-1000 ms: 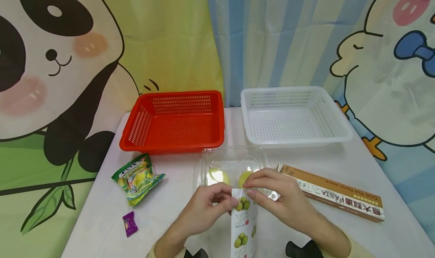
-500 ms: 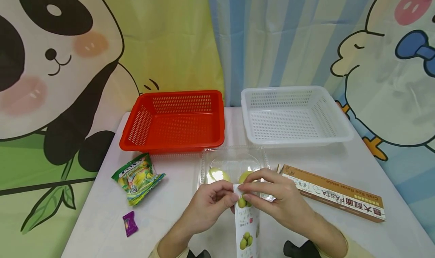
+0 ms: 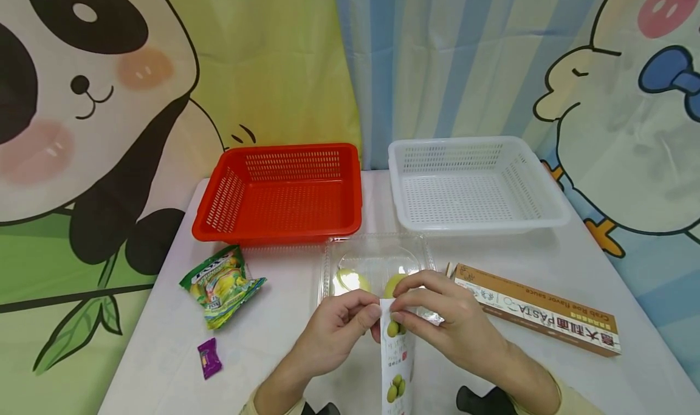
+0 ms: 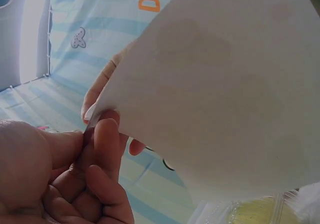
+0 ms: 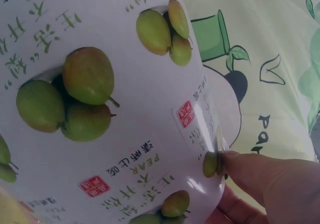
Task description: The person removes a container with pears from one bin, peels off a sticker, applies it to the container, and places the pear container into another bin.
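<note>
A white sheet of pear-printed stickers point(image 3: 396, 360) hangs down between the hands, nearly edge-on in the head view. My left hand point(image 3: 338, 333) pinches its top left edge between thumb and forefinger; the left wrist view shows the sheet's plain back point(image 4: 215, 84). My right hand point(image 3: 462, 321) pinches the upper edge with thumb and fingertips. The right wrist view shows the printed face point(image 5: 142, 112), where a glossy label by the thumb has a visible outline. Whether that label is lifted I cannot tell. Behind the hands, a clear plastic box point(image 3: 377, 258) holds yellow-green round fruits point(image 3: 352, 280).
A red basket point(image 3: 279, 236) and a white basket point(image 3: 476, 225) stand at the back. On the left lie a green snack bag point(image 3: 224, 287) and a small purple packet point(image 3: 209, 358). A long brown pasta box point(image 3: 541, 312) lies to the right.
The sheet has shifted slightly right and turned more edge-on. The right hand's fingertips have drawn in and now sit a little lower on its edge. The left hand keeps its pinch.
</note>
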### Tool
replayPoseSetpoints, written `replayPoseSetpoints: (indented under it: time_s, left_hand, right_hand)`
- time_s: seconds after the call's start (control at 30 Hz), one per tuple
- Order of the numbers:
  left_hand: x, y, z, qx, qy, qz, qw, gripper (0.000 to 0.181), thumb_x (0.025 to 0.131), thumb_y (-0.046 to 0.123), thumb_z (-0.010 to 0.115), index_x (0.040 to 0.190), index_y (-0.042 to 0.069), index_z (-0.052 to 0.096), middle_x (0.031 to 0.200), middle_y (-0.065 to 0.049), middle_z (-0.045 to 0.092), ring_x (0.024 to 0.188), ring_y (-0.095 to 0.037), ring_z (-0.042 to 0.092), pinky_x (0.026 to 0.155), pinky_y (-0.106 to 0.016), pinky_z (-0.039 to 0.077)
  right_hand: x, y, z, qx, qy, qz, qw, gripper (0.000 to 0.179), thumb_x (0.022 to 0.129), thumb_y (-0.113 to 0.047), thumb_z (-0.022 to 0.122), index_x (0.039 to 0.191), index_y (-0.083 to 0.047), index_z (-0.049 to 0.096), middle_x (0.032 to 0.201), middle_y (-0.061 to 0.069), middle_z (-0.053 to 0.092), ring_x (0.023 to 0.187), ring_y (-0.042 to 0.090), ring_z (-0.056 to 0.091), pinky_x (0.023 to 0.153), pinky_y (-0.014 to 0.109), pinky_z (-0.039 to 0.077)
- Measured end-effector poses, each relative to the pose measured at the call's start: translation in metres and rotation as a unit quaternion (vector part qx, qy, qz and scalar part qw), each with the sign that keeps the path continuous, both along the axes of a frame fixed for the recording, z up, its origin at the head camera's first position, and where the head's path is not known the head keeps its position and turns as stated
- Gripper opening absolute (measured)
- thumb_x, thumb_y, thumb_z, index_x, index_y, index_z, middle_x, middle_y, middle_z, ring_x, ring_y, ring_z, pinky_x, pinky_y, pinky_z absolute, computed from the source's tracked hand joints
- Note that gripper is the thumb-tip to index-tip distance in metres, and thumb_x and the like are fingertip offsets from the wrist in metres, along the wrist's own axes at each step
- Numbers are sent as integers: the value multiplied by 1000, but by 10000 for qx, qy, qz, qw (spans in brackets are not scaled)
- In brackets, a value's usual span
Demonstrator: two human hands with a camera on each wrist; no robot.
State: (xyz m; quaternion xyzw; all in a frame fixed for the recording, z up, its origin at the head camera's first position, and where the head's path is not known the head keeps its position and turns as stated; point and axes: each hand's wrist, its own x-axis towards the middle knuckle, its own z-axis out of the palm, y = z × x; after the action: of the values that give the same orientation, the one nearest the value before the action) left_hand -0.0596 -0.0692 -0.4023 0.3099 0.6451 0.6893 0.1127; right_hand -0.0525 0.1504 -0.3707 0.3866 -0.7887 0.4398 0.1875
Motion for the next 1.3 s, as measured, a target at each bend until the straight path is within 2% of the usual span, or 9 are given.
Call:
replayPoseSetpoints:
  time_s: [0.27, 0.33, 0.5, 0.7, 0.83, 1.0, 1.17, 1.3]
  left_hand:
    - [0, 3, -2, -150, 149, 138, 9997, 12, 102, 6, 50, 101, 7, 61, 72, -9, 58, 67, -16, 54, 62, -28, 49]
    - [0, 3, -3, -184, 184, 158, 9995, 12, 103, 5, 47, 101, 6, 59, 71, -8, 56, 68, -15, 53, 62, -28, 48]
    - [1, 4, -4, -250, 2, 170, 9995, 14, 105, 8, 41, 103, 7, 54, 76, -3, 58, 73, -16, 54, 67, -30, 49]
    - [1, 3, -6, -229, -276, 153, 9992, 16, 106, 9, 35, 107, 3, 50, 92, -10, 65, 82, -18, 63, 75, -36, 54]
    - [0, 0, -9, -61, -462, 129, 9988, 17, 106, 9, 33, 106, -1, 48, 98, -16, 64, 85, -20, 66, 79, -38, 55]
    - [0, -1, -14, 246, -643, 13, 9976, 18, 107, 8, 31, 103, -4, 44, 96, -19, 61, 86, -20, 66, 80, -38, 55]
    - [2, -1, -20, 651, -775, -132, 9948, 20, 107, 8, 29, 104, -7, 42, 88, -10, 59, 78, -12, 60, 69, -27, 53]
    - [4, 0, -26, 1094, -1160, -346, 9866, 24, 108, 12, 27, 107, -9, 40, 91, -4, 58, 78, -9, 57, 66, -21, 50]
  right_hand:
    - [3, 0, 3, 272, -152, -19, 9995, 14, 96, -30, 62, 98, -17, 67, 108, -3, 60, 98, 14, 57, 85, 18, 45]
    - [3, -1, 4, 295, -80, 7, 9995, 13, 96, -29, 63, 98, -17, 66, 110, -2, 60, 100, 15, 57, 85, 18, 46]
    - [4, -3, 6, 184, 272, 130, 9994, 12, 97, -28, 62, 96, -16, 65, 114, 2, 60, 104, 19, 57, 83, 19, 47]
    - [6, -5, 10, 128, 413, 290, 9986, 15, 98, -27, 59, 95, -14, 64, 114, 5, 60, 103, 21, 57, 84, 19, 47]
    - [8, -5, 15, 137, 515, 450, 9976, 14, 98, -26, 59, 95, -13, 64, 114, 6, 60, 102, 21, 58, 86, 21, 47]
    - [11, -5, 20, 161, 605, 520, 9967, 14, 99, -26, 59, 95, -13, 64, 115, 7, 60, 102, 22, 58, 88, 22, 46]
    - [13, -5, 25, 61, 585, 622, 9963, 13, 99, -24, 60, 95, -12, 64, 113, 8, 61, 100, 22, 58, 87, 22, 47]
    - [13, -6, 28, -62, 537, 680, 9962, 13, 99, -22, 59, 95, -10, 63, 113, 9, 61, 100, 23, 59, 86, 21, 47]
